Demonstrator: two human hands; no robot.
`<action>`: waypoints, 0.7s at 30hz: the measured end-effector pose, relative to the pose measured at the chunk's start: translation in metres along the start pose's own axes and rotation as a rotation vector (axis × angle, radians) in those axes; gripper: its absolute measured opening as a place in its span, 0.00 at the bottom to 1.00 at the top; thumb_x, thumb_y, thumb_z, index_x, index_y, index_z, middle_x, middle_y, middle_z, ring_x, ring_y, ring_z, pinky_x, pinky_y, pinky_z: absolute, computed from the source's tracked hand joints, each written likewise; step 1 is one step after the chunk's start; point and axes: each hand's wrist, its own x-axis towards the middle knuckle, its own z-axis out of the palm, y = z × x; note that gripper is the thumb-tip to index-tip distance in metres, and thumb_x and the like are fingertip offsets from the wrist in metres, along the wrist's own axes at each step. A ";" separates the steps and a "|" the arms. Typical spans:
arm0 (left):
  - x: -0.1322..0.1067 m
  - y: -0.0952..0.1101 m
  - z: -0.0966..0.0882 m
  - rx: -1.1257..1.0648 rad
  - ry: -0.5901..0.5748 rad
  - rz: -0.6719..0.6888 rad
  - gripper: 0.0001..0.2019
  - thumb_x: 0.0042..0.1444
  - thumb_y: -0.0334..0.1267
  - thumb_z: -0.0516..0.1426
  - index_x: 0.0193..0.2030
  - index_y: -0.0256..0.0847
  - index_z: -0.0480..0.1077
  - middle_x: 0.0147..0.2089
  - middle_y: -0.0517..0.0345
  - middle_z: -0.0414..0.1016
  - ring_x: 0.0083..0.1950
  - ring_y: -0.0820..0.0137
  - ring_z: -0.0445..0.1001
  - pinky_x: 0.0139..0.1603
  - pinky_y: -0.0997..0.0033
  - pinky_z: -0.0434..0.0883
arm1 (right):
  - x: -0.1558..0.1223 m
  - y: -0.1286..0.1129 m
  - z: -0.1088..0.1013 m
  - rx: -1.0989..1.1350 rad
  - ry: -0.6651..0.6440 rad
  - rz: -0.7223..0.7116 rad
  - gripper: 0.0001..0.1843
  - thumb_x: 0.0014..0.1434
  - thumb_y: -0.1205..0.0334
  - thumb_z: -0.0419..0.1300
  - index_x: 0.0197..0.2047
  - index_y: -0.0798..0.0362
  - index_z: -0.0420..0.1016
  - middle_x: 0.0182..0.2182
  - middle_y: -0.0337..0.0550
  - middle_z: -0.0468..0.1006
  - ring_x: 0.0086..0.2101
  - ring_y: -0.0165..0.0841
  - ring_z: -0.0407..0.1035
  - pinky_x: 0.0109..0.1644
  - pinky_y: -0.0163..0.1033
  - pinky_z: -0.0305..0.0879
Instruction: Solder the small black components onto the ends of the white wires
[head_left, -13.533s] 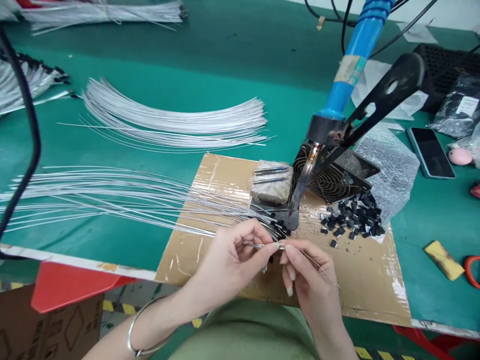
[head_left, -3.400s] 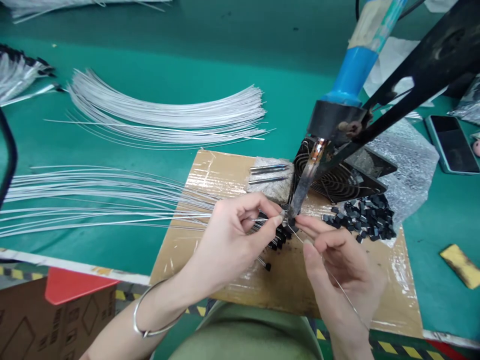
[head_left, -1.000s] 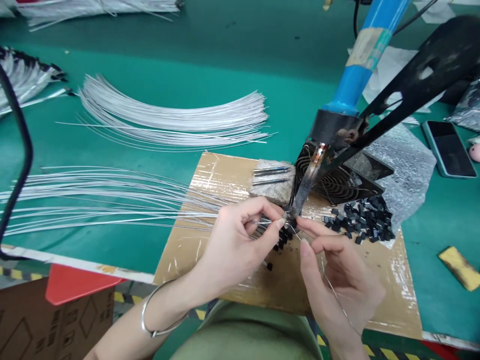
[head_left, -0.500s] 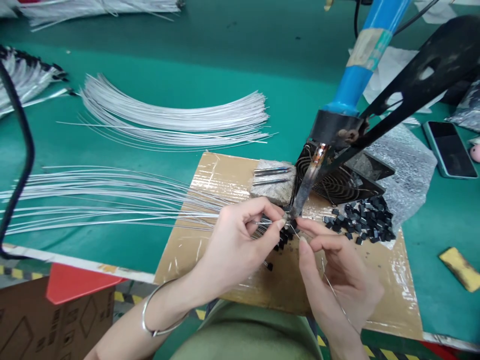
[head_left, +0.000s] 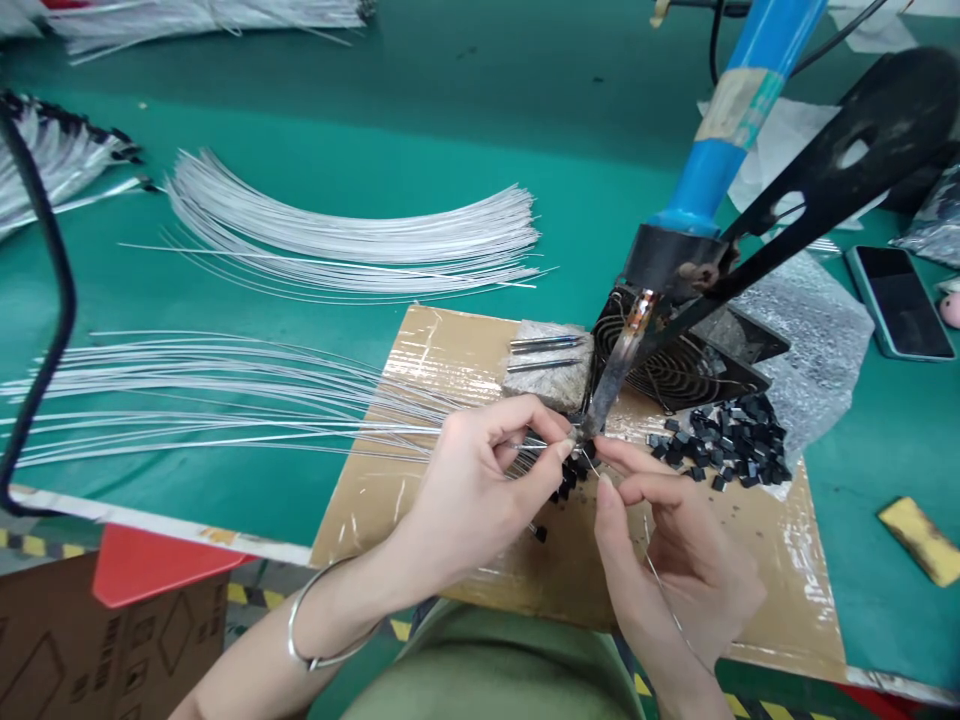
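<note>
While pinching a thin white wire (head_left: 390, 432) between thumb and forefinger, left hand (head_left: 472, 490) holds its end at the iron tip (head_left: 592, 425). Right hand (head_left: 675, 560), grip pressed together on a fine solder strand (head_left: 664, 600), feeds its end to the same spot, fingertips (head_left: 604, 447) of both hands nearly touching. Fixed soldering iron (head_left: 720, 130) with blue handle, slanting down from upper right to a taped cardboard sheet (head_left: 420, 350) on the green tabletop (head_left: 450, 120). Just below the tip, a small cluster of black caps (head_left: 570, 475); to the right, a larger pile of black parts (head_left: 731, 445) beside a small fan (head_left: 675, 365). Behind the tip, a grey sponge block (head_left: 551, 375) carrying a few metal pins (head_left: 544, 345). Fanned out to the left, a loose spread of white wires (head_left: 187, 400); farther back, a curved bundle (head_left: 337, 240). At far right, a phone (head_left: 900, 300) and a yellow pad (head_left: 919, 540). Silver bangle (head_left: 315, 640) on the left wrist.
</note>
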 end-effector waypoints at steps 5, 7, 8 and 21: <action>0.001 0.002 -0.001 0.000 -0.004 0.006 0.06 0.58 0.35 0.61 0.31 0.39 0.77 0.35 0.50 0.84 0.34 0.65 0.79 0.29 0.70 0.66 | 0.000 0.001 -0.001 -0.027 -0.023 -0.049 0.09 0.66 0.73 0.68 0.41 0.49 0.76 0.50 0.49 0.90 0.47 0.38 0.87 0.52 0.39 0.83; 0.001 0.002 -0.001 0.003 -0.001 0.009 0.06 0.58 0.35 0.61 0.31 0.39 0.77 0.36 0.49 0.85 0.34 0.65 0.79 0.28 0.70 0.65 | -0.001 0.000 -0.002 -0.023 -0.022 -0.047 0.09 0.66 0.73 0.68 0.41 0.49 0.76 0.50 0.48 0.90 0.47 0.37 0.87 0.52 0.38 0.83; 0.001 0.002 -0.001 0.004 0.000 0.011 0.06 0.58 0.35 0.61 0.32 0.38 0.77 0.36 0.49 0.85 0.34 0.66 0.78 0.28 0.70 0.64 | -0.001 0.000 -0.002 -0.020 -0.024 -0.050 0.09 0.66 0.73 0.67 0.41 0.49 0.76 0.50 0.48 0.90 0.48 0.37 0.87 0.53 0.38 0.82; 0.002 0.000 0.000 0.024 -0.011 0.015 0.06 0.58 0.34 0.61 0.30 0.39 0.76 0.35 0.51 0.84 0.34 0.66 0.78 0.28 0.70 0.64 | -0.004 0.006 0.004 0.012 0.019 -0.053 0.08 0.66 0.72 0.67 0.40 0.48 0.77 0.49 0.47 0.90 0.47 0.38 0.87 0.54 0.41 0.82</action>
